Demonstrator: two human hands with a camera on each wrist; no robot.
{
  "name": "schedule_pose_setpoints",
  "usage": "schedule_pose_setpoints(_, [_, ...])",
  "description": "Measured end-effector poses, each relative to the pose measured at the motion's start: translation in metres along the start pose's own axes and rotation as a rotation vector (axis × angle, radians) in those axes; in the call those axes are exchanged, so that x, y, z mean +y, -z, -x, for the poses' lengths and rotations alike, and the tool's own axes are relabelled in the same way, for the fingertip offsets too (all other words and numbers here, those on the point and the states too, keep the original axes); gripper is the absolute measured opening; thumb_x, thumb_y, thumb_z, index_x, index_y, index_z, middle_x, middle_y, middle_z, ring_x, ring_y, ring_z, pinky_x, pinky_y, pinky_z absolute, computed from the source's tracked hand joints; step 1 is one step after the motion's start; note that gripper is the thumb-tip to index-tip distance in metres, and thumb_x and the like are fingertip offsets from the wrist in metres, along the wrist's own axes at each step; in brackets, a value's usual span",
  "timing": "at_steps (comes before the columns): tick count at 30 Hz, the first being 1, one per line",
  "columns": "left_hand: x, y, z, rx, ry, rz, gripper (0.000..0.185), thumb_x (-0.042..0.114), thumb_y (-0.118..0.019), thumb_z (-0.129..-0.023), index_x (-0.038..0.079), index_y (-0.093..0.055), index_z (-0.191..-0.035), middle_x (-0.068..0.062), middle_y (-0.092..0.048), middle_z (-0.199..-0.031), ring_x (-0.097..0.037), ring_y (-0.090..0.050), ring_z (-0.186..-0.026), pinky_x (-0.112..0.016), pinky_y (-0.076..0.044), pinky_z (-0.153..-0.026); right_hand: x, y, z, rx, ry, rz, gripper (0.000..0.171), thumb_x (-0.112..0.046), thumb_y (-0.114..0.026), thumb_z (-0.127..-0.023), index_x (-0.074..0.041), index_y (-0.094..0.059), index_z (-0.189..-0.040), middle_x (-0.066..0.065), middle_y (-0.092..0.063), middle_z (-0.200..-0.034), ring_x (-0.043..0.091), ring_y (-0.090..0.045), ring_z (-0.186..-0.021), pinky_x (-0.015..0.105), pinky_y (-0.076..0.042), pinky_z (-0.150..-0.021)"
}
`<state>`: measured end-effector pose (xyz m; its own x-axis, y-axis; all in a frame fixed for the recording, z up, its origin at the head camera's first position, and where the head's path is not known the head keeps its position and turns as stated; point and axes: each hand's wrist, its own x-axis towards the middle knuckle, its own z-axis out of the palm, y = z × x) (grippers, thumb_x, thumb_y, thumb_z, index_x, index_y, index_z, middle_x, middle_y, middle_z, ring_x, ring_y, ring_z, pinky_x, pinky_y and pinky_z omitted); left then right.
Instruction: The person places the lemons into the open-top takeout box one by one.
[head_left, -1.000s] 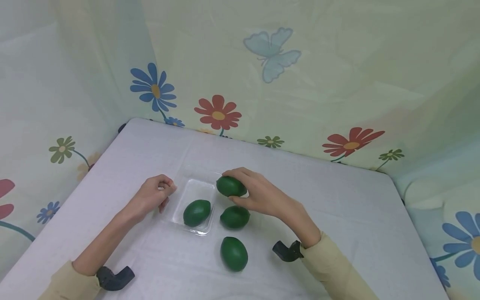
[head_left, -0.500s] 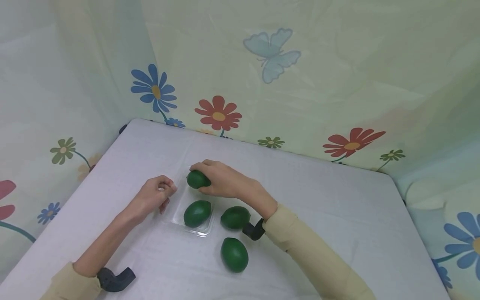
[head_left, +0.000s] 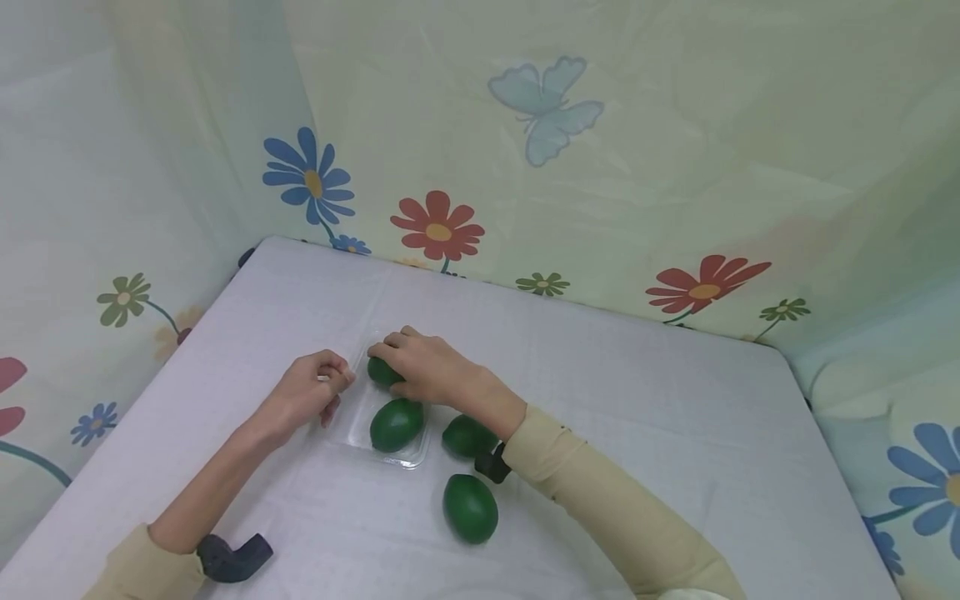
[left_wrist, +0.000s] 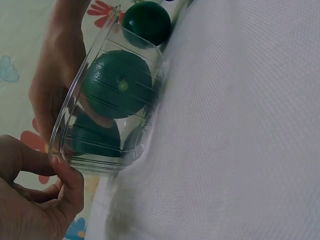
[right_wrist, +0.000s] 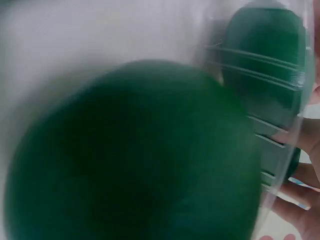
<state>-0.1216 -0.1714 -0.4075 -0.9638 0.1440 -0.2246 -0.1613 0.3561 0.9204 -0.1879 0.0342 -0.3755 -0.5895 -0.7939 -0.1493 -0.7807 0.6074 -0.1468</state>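
My left hand (head_left: 303, 393) pinches the rim of a clear plastic box (head_left: 358, 432) between thumb and finger at its left side; the left wrist view shows this pinch on the rim (left_wrist: 59, 131). My right hand (head_left: 431, 367) reaches into the far half of the box and grips a green lime (head_left: 381, 372), partly covered by the fingers. A second lime (head_left: 396, 425) lies in the near half of the box. Through the clear wall in the left wrist view, the near lime (left_wrist: 117, 82) stands in front of the held lime (left_wrist: 95, 137).
Two more limes lie on the white table (head_left: 660, 433) right of the box: one lime (head_left: 465, 435) partly under my right wrist, another lime (head_left: 470, 508) nearer me. A large blurred lime (right_wrist: 135, 160) fills much of the right wrist view. A flowered curtain (head_left: 600, 192) surrounds the table.
My right hand has carried its lime leftward from beside the box, over the rim, and lowered it into the far half. My left hand has stayed at the rim.
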Motion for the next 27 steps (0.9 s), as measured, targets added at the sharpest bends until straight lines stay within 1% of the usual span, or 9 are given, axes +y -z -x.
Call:
schedule_pose_setpoints(3, [0.000,0.000,0.001,0.006,0.000,-0.009,0.022,0.011,-0.055,-0.103,-0.008,-0.055,-0.114,-0.012,-0.059,-0.088,-0.015,-0.053,-0.059,-0.027,-0.049,-0.052,0.002,-0.003,0.002,0.052,0.027,0.069,0.059,-0.029,-0.079,-0.093,-0.016,-0.055,-0.146,0.006,-0.061,-0.143,0.022,-0.057,-0.127,0.031,-0.055,-0.101])
schedule_pose_setpoints(6, [0.001,-0.001,0.001,0.005,0.000,-0.013,0.022,0.011,-0.055,-0.103,-0.008,-0.055,-0.114,-0.012,-0.059,-0.087,-0.015,-0.054,-0.059,-0.027,-0.050,-0.053,0.004,-0.005,0.005,0.073,0.035,0.073,0.061,-0.029,-0.079,-0.093,-0.015,-0.055,-0.146,0.006,-0.059,-0.145,0.022,-0.055,-0.130,0.031,-0.055,-0.102])
schedule_pose_setpoints(11, [0.002,-0.001,0.002,0.005,-0.002,-0.014,0.022,0.010,-0.054,-0.103,-0.008,-0.055,-0.114,-0.013,-0.059,-0.084,-0.015,-0.053,-0.059,-0.028,-0.050,-0.053,0.006,-0.001,0.012,0.100,0.030,0.018,0.061,-0.026,-0.080,-0.092,-0.014,-0.055,-0.146,0.007,-0.058,-0.147,0.023,-0.055,-0.132,0.032,-0.054,-0.103])
schedule_pose_setpoints(15, [0.003,-0.002,0.003,0.007,0.007,-0.022,0.022,0.011,-0.054,-0.103,-0.008,-0.054,-0.114,-0.013,-0.058,-0.084,-0.015,-0.053,-0.059,-0.028,-0.050,-0.053,0.009,0.000,0.020,0.114,0.032,-0.018,0.055,-0.023,-0.079,-0.093,-0.014,-0.057,-0.143,0.008,-0.059,-0.145,0.024,-0.058,-0.127,0.033,-0.056,-0.100])
schedule_pose_setpoints(20, [0.003,-0.002,0.003,0.007,0.007,-0.026,0.021,0.011,-0.054,-0.103,-0.008,-0.054,-0.114,-0.013,-0.058,-0.082,-0.015,-0.053,-0.059,-0.029,-0.050,-0.053,0.014,0.000,0.032,0.151,0.034,-0.046,0.050,-0.023,-0.078,-0.093,-0.015,-0.060,-0.139,0.008,-0.061,-0.142,0.023,-0.059,-0.125,0.032,-0.057,-0.098])
schedule_pose_setpoints(24, [0.003,-0.002,0.003,0.009,-0.001,-0.027,0.020,0.010,-0.055,-0.103,-0.008,-0.055,-0.113,-0.012,-0.058,-0.081,-0.015,-0.053,-0.058,-0.029,-0.050,-0.053,0.018,0.003,0.046,0.188,0.030,-0.088,0.050,-0.023,-0.079,-0.093,-0.014,-0.061,-0.139,0.007,-0.062,-0.142,0.023,-0.058,-0.128,0.034,-0.056,-0.100])
schedule_pose_setpoints(27, [0.003,-0.001,0.002,0.008,-0.005,-0.027,0.021,0.010,-0.055,-0.103,-0.008,-0.054,-0.113,-0.012,-0.058,-0.081,-0.015,-0.053,-0.058,-0.029,-0.050,-0.053,0.021,0.009,0.062,0.220,0.015,-0.130,0.051,-0.022,-0.080,-0.092,-0.013,-0.062,-0.138,0.006,-0.063,-0.141,0.024,-0.057,-0.130,0.037,-0.056,-0.102])
